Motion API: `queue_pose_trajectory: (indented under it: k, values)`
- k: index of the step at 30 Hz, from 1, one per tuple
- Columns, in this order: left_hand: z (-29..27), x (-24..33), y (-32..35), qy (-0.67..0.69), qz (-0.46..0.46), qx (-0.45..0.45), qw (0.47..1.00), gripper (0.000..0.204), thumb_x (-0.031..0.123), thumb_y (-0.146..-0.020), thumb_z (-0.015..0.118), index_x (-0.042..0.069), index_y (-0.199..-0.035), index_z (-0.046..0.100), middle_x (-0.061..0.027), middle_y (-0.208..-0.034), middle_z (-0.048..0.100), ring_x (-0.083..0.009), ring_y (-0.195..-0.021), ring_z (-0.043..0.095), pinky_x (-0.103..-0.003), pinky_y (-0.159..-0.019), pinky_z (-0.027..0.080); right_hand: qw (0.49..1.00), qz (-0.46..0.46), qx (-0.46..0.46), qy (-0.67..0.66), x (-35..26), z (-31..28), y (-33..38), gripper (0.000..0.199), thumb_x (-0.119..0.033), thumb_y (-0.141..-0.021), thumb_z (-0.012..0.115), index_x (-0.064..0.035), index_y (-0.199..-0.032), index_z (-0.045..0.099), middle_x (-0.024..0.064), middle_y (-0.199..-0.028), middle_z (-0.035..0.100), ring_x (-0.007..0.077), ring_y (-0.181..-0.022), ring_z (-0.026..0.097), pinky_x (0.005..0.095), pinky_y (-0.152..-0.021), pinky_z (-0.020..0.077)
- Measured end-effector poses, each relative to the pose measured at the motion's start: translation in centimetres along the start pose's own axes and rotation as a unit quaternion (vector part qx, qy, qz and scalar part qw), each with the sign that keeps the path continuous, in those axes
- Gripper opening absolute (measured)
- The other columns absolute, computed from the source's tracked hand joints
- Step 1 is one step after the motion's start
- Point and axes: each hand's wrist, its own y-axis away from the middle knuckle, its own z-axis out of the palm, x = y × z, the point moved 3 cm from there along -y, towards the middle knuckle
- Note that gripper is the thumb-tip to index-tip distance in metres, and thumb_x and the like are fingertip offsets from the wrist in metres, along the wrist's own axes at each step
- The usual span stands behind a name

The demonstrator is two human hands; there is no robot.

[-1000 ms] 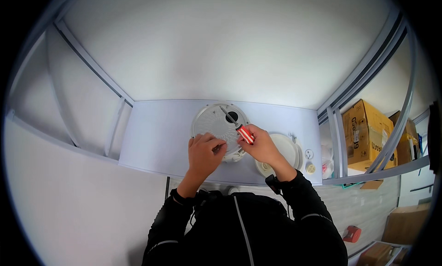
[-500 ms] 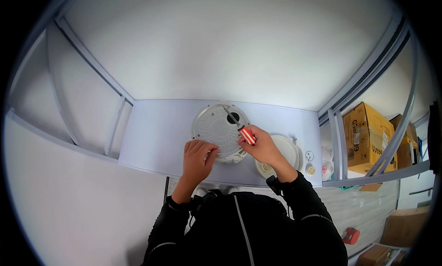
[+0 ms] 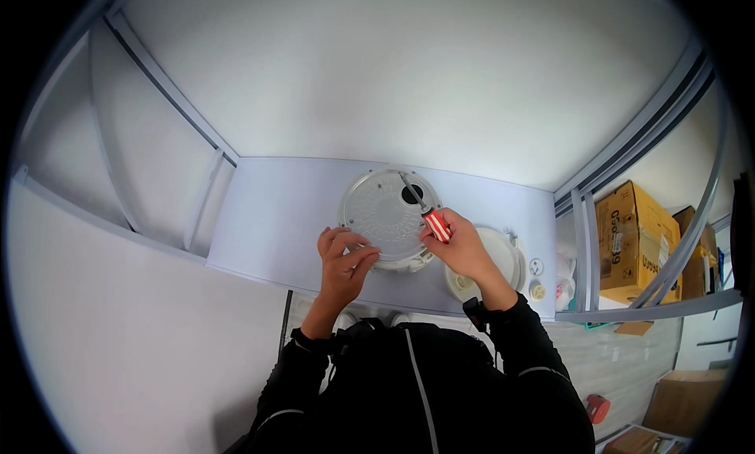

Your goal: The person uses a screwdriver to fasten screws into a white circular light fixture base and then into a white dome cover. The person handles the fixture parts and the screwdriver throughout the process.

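Observation:
A round white appliance [image 3: 377,218] with a silvery textured top and a dark round patch on its far right side lies on the pale table. My right hand [image 3: 462,246] grips a screwdriver [image 3: 437,226] by its red-and-white striped handle. Its shaft slants up and left over the dark patch; whether the tip touches the appliance cannot be seen. At the near left rim is my left hand [image 3: 344,265], its thumb and fingertips brought together in a pinch. What lies between those fingertips is too small to make out.
To the right of my right hand sits a round white part [image 3: 503,253], partly behind my wrist. Two small round pieces, one whitish [image 3: 536,266] and one cream [image 3: 537,291], lie near the table's right edge. Grey metal frames [image 3: 583,242] flank the table; cardboard boxes [image 3: 629,242] stand beyond.
The whole view has shifted slightly, moving table and appliance to the right in it. My left fingers have spread a little along the rim. The screwdriver stays in my right hand.

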Motion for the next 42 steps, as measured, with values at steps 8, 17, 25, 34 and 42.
queue_pose_trajectory:
  k: [8,17,25,34,42]
  values:
    - [0.6,-0.5,0.6,0.039,-0.023,-0.008,0.999,0.011,0.008,-0.087,0.086,0.013,-0.098,0.085,-0.0005,-0.115,0.072,-0.0354,-0.132,0.053,-0.052,-0.118,0.038,1.000,0.005,0.004,0.007,-0.4,0.1,0.3,0.025,0.000,-0.096,0.074,-0.0043,-0.118,0.066,0.0014,-0.102,0.074,0.0098,-0.093,0.068,0.0278,-0.084,0.0553]
    - [0.8,-0.3,1.1,-0.015,0.005,0.005,1.000,0.015,0.007,-0.089,0.084,0.016,-0.102,0.084,0.0020,-0.113,0.074,-0.0334,-0.131,0.056,-0.049,-0.114,0.041,1.000,0.008,0.007,0.012,-0.3,0.2,0.3,0.026,-0.001,-0.096,0.073,-0.0045,-0.120,0.065,0.0019,-0.102,0.075,0.0103,-0.094,0.069,0.0283,-0.085,0.0556]
    - [-0.1,0.9,0.1,-0.097,0.140,0.038,0.985,0.018,0.011,-0.083,0.088,0.015,-0.099,0.083,0.0023,-0.109,0.076,-0.0265,-0.113,0.069,-0.050,-0.102,0.051,1.000,0.006,0.014,0.016,-0.3,0.3,0.4,0.025,-0.001,-0.096,0.073,-0.0042,-0.120,0.065,0.0021,-0.103,0.075,0.0101,-0.094,0.069,0.0282,-0.084,0.0556]
    - [-0.7,0.5,-0.9,-0.015,0.123,0.003,0.992,0.022,0.012,-0.077,0.093,0.014,-0.097,0.084,0.0020,-0.107,0.078,-0.0249,-0.107,0.069,-0.045,-0.097,0.052,1.000,0.000,0.023,0.005,-0.3,0.5,0.5,0.023,-0.001,-0.096,0.073,-0.0039,-0.118,0.065,0.0020,-0.102,0.074,0.0102,-0.093,0.068,0.0281,-0.084,0.0554]
    - [-0.6,0.0,-0.7,0.024,0.092,-0.009,0.995,0.024,0.008,-0.078,0.091,0.013,-0.101,0.087,0.0015,-0.108,0.079,-0.0254,-0.110,0.068,-0.043,-0.101,0.049,1.000,-0.004,0.025,0.010,-0.2,0.5,0.5,0.023,0.001,-0.096,0.073,-0.0038,-0.118,0.065,0.0020,-0.102,0.074,0.0104,-0.094,0.069,0.0284,-0.084,0.0558]
